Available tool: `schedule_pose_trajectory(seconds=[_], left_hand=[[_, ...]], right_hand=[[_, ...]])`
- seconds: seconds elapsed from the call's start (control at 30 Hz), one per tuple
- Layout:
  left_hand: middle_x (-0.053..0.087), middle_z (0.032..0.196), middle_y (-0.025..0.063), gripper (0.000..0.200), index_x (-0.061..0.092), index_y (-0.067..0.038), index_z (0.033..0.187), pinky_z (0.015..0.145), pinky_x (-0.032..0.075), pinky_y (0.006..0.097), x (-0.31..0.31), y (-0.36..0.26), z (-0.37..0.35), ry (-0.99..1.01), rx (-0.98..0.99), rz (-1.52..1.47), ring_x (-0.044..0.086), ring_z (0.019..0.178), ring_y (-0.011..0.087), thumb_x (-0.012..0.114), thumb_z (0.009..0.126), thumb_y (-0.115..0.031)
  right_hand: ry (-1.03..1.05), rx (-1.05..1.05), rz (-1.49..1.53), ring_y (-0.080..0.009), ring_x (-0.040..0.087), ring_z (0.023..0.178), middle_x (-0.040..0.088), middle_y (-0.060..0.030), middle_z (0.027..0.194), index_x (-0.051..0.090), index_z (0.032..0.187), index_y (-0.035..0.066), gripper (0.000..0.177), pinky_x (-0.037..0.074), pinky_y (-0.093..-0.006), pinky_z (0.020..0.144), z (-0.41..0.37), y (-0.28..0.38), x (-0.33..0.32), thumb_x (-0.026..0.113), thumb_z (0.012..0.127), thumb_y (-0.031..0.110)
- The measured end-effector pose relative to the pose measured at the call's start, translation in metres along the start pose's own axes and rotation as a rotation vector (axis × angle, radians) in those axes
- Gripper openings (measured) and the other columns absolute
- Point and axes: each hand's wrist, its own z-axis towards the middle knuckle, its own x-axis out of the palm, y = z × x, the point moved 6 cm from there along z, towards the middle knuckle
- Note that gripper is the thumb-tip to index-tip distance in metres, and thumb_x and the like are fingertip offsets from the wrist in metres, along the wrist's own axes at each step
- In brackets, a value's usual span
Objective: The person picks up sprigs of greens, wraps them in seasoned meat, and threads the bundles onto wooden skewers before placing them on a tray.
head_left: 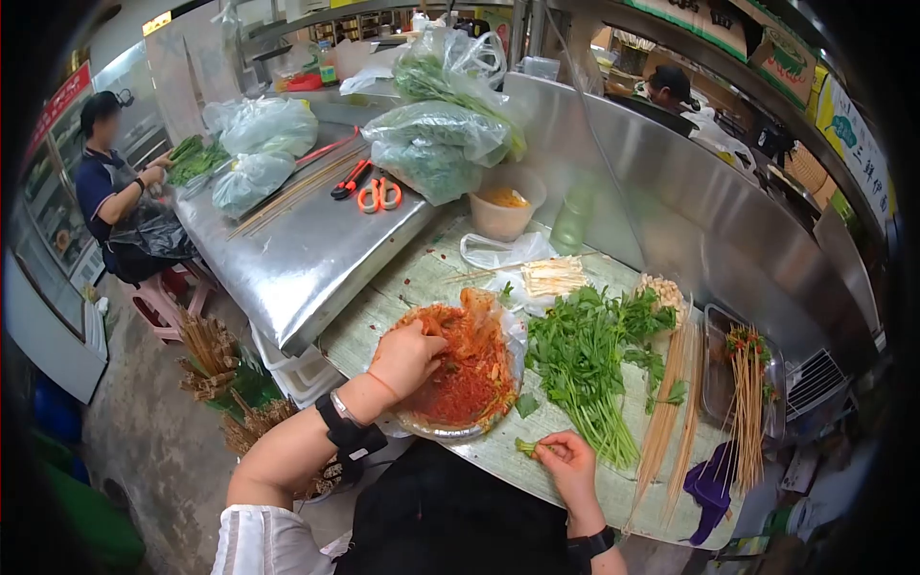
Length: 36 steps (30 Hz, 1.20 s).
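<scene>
My left hand (407, 361) reaches over a round metal bowl (450, 431) of red chili-coated cabbage leaves (484, 321) and chili paste (460, 388). Its fingers are closed at the left side of the food; what they pinch is hidden. Just in front of the bowl, my right hand (570, 468) pinches a small folded green vegetable piece (530, 448) between thumb and fingers. A loose green leaf (526, 404) lies between the bowl and a heap of leafy green stalks (589, 369). Bare wooden skewers (668, 412) lie right of the stalks.
Enoki mushrooms (554, 276), a tub (506, 201) and a green glass (571, 220) stand behind. Filled skewers (747, 393) rest on a tray at right. Orange-handled scissors (379, 195) and bagged greens (436, 139) sit on the steel table. A seated person (120, 192) handles greens.
</scene>
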Motion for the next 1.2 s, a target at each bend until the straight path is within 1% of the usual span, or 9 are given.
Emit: schedule_pose_trajectory(seconds=[0.17,0.37,0.47,0.53,0.67,0.83,0.93,1.03,1.2], left_hand=[[0.060,0.083,0.0169,0.022,0.058,-0.008,0.089,0.069,0.047,0.0421,0.000,0.011,0.010,-0.127,0.065,-0.260,0.058,0.080,0.0353,0.062,0.067,-0.008],[0.061,0.075,0.0079,0.013,0.066,-0.016,0.079,0.064,0.050,0.0390,-0.012,0.040,-0.002,0.133,0.012,0.209,0.061,0.073,0.0284,0.062,0.067,-0.016],[0.060,0.077,0.0085,0.013,0.064,-0.013,0.076,0.065,0.049,0.0386,-0.006,0.030,-0.007,0.269,0.118,0.091,0.060,0.072,0.0287,0.064,0.065,-0.019],[0.060,0.079,0.0071,0.011,0.065,-0.014,0.075,0.064,0.049,0.0382,0.013,0.019,-0.011,0.427,0.189,0.374,0.061,0.073,0.0271,0.064,0.065,-0.020],[0.060,0.073,0.0093,0.009,0.065,-0.008,0.070,0.059,0.050,0.0361,0.031,0.003,-0.012,0.395,0.295,0.541,0.061,0.066,0.0260,0.060,0.065,-0.014],[0.063,0.070,0.0129,0.012,0.066,-0.004,0.069,0.057,0.050,0.0365,0.039,-0.003,-0.008,0.447,0.343,0.521,0.064,0.066,0.0273,0.059,0.064,-0.013],[0.062,0.070,0.0144,0.014,0.066,-0.005,0.076,0.060,0.050,0.0381,0.029,0.014,0.000,0.367,0.176,0.387,0.063,0.070,0.0302,0.059,0.067,-0.013],[0.063,0.079,0.0145,0.018,0.063,-0.013,0.089,0.069,0.049,0.0409,0.006,0.036,0.006,0.262,-0.098,0.002,0.060,0.076,0.0332,0.061,0.072,-0.017],[0.064,0.082,0.0120,0.023,0.062,-0.014,0.093,0.069,0.050,0.0411,0.012,0.023,-0.001,0.334,0.092,-0.067,0.061,0.079,0.0319,0.062,0.071,-0.018]], right_hand=[[-0.032,0.039,-0.005,-0.0144,0.060,0.079,0.059,-0.0065,0.084,0.055,0.089,-0.003,0.012,0.049,-0.0232,0.071,-0.001,-0.001,-0.002,0.060,0.079,-0.006],[-0.026,-0.037,-0.006,-0.0130,0.059,0.074,0.057,-0.0054,0.083,0.055,0.089,-0.002,0.013,0.049,-0.0232,0.069,0.001,-0.002,-0.003,0.060,0.078,-0.007],[-0.020,-0.029,0.003,-0.0129,0.059,0.075,0.057,-0.0055,0.083,0.055,0.088,-0.002,0.012,0.049,-0.0232,0.070,0.002,0.002,0.001,0.060,0.078,-0.007],[-0.018,-0.009,0.007,-0.0122,0.058,0.076,0.056,-0.0052,0.084,0.055,0.088,-0.002,0.013,0.048,-0.0227,0.070,0.001,0.003,0.000,0.059,0.078,-0.008],[-0.026,-0.012,-0.022,-0.0117,0.058,0.078,0.055,-0.0049,0.085,0.055,0.088,-0.003,0.012,0.048,-0.0219,0.070,0.000,0.001,-0.002,0.059,0.078,-0.009],[-0.016,-0.018,0.005,-0.0128,0.059,0.077,0.055,-0.0056,0.086,0.055,0.088,-0.003,0.012,0.049,-0.0232,0.071,0.000,0.005,-0.001,0.059,0.078,-0.009],[-0.011,-0.022,0.038,-0.0135,0.059,0.076,0.055,-0.0061,0.086,0.055,0.088,-0.002,0.013,0.049,-0.0240,0.071,-0.001,0.006,0.000,0.059,0.078,-0.009],[-0.009,-0.023,0.048,-0.0137,0.059,0.077,0.056,-0.0061,0.086,0.056,0.088,-0.003,0.013,0.049,-0.0243,0.071,-0.001,0.006,-0.001,0.060,0.078,-0.008],[-0.004,-0.011,0.040,-0.0104,0.058,0.076,0.059,-0.0041,0.081,0.058,0.086,-0.001,0.010,0.047,-0.0221,0.070,-0.001,-0.005,-0.007,0.062,0.078,-0.004]])
